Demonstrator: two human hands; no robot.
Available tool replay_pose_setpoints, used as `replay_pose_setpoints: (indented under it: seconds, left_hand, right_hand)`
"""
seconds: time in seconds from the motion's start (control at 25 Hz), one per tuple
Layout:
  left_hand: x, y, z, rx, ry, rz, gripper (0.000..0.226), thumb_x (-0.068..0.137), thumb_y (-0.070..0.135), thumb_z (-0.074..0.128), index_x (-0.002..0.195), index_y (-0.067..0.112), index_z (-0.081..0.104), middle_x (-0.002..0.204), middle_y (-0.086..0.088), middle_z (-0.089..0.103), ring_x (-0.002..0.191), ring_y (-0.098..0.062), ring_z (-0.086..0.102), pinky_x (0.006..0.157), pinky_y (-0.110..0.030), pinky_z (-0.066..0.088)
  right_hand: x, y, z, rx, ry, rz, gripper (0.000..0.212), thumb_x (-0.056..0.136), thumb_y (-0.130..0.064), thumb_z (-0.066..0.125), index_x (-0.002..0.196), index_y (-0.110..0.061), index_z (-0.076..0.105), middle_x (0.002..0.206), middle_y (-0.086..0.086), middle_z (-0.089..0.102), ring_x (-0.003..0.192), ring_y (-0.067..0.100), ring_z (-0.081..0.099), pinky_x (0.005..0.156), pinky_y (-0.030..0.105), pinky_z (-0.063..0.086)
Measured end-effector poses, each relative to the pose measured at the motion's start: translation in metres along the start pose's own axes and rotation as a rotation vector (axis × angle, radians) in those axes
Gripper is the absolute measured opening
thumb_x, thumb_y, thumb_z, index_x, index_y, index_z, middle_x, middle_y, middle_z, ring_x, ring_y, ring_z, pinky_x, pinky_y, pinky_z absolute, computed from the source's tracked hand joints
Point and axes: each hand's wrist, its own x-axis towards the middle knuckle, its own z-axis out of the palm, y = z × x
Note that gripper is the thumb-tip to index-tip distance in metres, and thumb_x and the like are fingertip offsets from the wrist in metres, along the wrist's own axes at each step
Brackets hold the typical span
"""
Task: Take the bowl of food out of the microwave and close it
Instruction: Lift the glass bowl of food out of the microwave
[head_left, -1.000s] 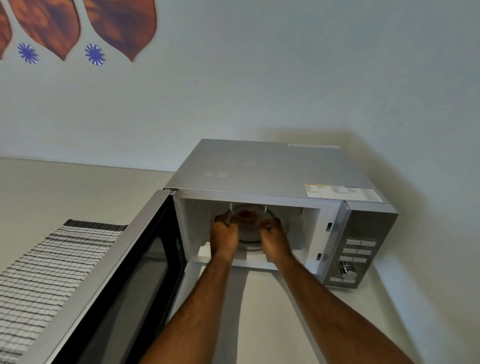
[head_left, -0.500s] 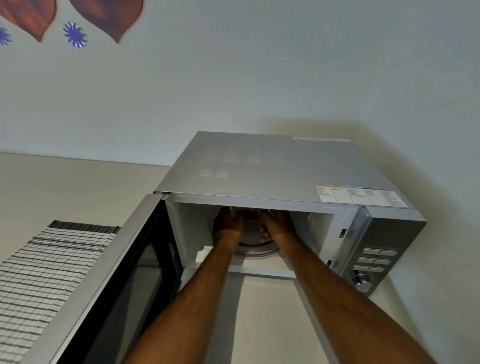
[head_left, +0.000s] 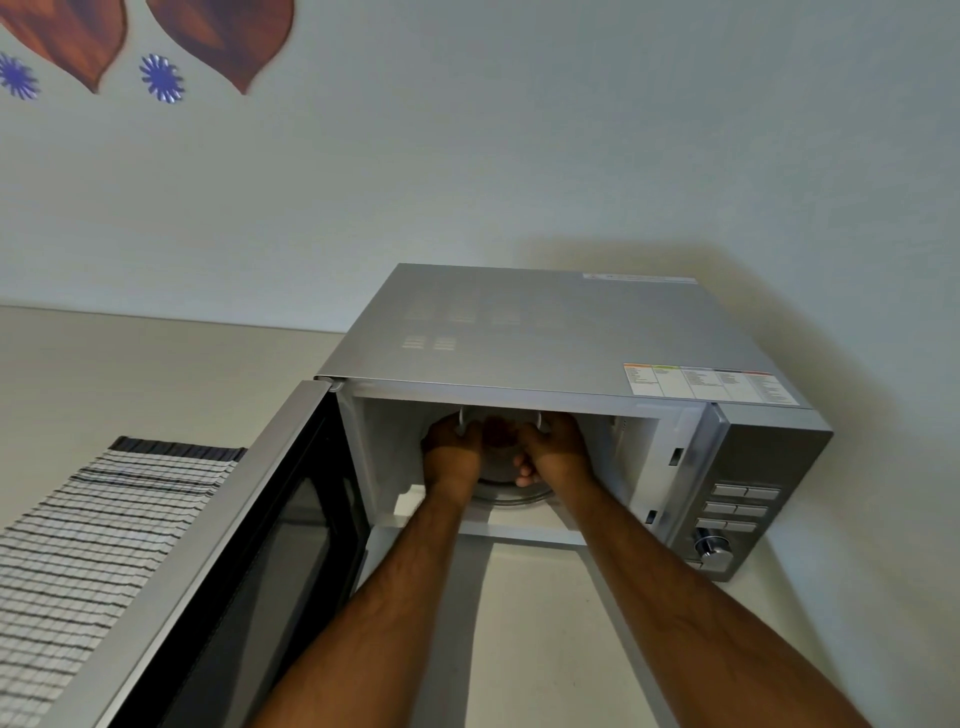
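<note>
Both hands reach inside the microwave (head_left: 545, 332): left hand (head_left: 451, 447) and right hand (head_left: 556, 449) curl around what seems a glass bowl (head_left: 498, 434), tight under the cavity's top edge. Door (head_left: 218, 545) swung wide left; sticker (head_left: 709, 383) print unreadable.

Home kitchen: microwave (head_left: 545, 332) on counter (head_left: 130, 374).

Two bare forearms, no sleeves in view, no watch, bracelet or glove showing, fine hair along both arms, left hand (head_left: 451, 451) and right hand (head_left: 556, 451) bare too, no ring visible on the fingers (head_left: 524, 470) that show.
</note>
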Motion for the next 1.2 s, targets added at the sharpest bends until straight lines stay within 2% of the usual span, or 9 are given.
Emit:
replay_pose_setpoints:
  seconds: [0.2,0.32,0.44,0.56,0.64,0.76,0.92,1.08,1.2]
  left_hand:
    - [-0.023,0.004,-0.014,-0.035,-0.011,-0.016,0.019,0.098,0.016,0.063,0.097,0.006,0.079,0.093,-0.01,0.078,0.08,-0.025,0.069,0.068,-0.023,0.047]
    - [-0.039,0.009,-0.02,0.003,-0.021,-0.01,0.016,0.095,0.012,0.064,0.09,0.008,0.078,0.081,-0.007,0.075,0.074,-0.025,0.073,0.058,-0.023,0.048]
    - [-0.061,0.012,-0.027,0.051,-0.003,0.014,0.018,0.098,0.02,0.064,0.091,0.009,0.077,0.081,-0.004,0.074,0.073,-0.022,0.071,0.055,-0.023,0.047]
    - [-0.087,0.012,-0.034,0.081,0.021,0.043,0.021,0.1,0.026,0.063,0.095,0.011,0.076,0.085,-0.006,0.075,0.075,-0.023,0.071,0.059,-0.028,0.052]
    - [-0.104,0.01,-0.04,0.047,0.008,0.049,0.021,0.1,0.029,0.063,0.093,0.015,0.076,0.085,-0.004,0.077,0.076,-0.023,0.076,0.067,-0.039,0.065]
    - [-0.137,0.009,-0.052,0.03,0.005,0.05,0.02,0.099,0.03,0.064,0.095,0.016,0.077,0.085,0.0,0.077,0.077,-0.019,0.076,0.071,-0.044,0.068]
    - [-0.182,0.006,-0.07,0.044,-0.007,0.052,0.023,0.097,0.029,0.062,0.107,0.015,0.078,0.091,-0.006,0.08,0.078,-0.024,0.078,0.062,-0.031,0.062]
    - [-0.235,-0.003,-0.092,0.069,-0.025,0.05,0.027,0.097,0.029,0.061,0.114,0.014,0.076,0.093,-0.006,0.08,0.077,-0.021,0.077,0.053,-0.022,0.051]
    - [-0.269,-0.012,-0.112,0.069,-0.021,0.043,0.031,0.097,0.03,0.06,0.121,0.015,0.073,0.1,-0.008,0.079,0.084,-0.025,0.078,0.051,-0.021,0.049]
  right_hand:
    - [-0.038,-0.005,-0.006,0.03,-0.019,-0.022,0.01,0.108,-0.019,0.052,0.101,-0.023,0.057,0.062,0.012,0.066,0.043,0.019,0.057,0.048,0.034,0.058]
    - [-0.051,-0.003,-0.011,-0.011,0.006,-0.04,0.013,0.107,-0.016,0.053,0.118,-0.023,0.054,0.062,0.012,0.067,0.044,0.019,0.062,0.044,0.031,0.058]
    - [-0.066,0.002,-0.017,-0.04,0.009,-0.044,0.019,0.106,-0.017,0.054,0.124,-0.011,0.057,0.062,0.013,0.068,0.044,0.019,0.065,0.05,0.039,0.064]
    - [-0.089,0.005,-0.024,-0.064,0.01,-0.069,0.029,0.106,-0.017,0.053,0.134,-0.011,0.051,0.065,0.015,0.07,0.046,0.02,0.067,0.049,0.037,0.062]
    - [-0.106,0.006,-0.029,-0.079,0.019,-0.082,0.028,0.106,-0.017,0.054,0.133,-0.012,0.051,0.066,0.016,0.072,0.045,0.02,0.066,0.05,0.039,0.064]
    - [-0.14,0.009,-0.038,-0.07,0.026,-0.081,0.023,0.104,-0.019,0.056,0.126,-0.014,0.052,0.067,0.016,0.072,0.043,0.019,0.063,0.056,0.044,0.064]
    - [-0.185,0.014,-0.049,-0.106,0.046,-0.099,0.014,0.102,-0.017,0.059,0.115,-0.012,0.056,0.066,0.017,0.073,0.045,0.022,0.064,0.058,0.05,0.066]
    - [-0.235,0.024,-0.057,-0.136,0.049,-0.098,0.012,0.101,-0.02,0.06,0.107,-0.009,0.059,0.067,0.022,0.074,0.045,0.025,0.064,0.058,0.056,0.065]
    - [-0.275,0.029,-0.058,-0.133,0.046,-0.098,0.011,0.1,-0.019,0.059,0.105,-0.01,0.059,0.065,0.021,0.074,0.044,0.026,0.064,0.056,0.054,0.065]
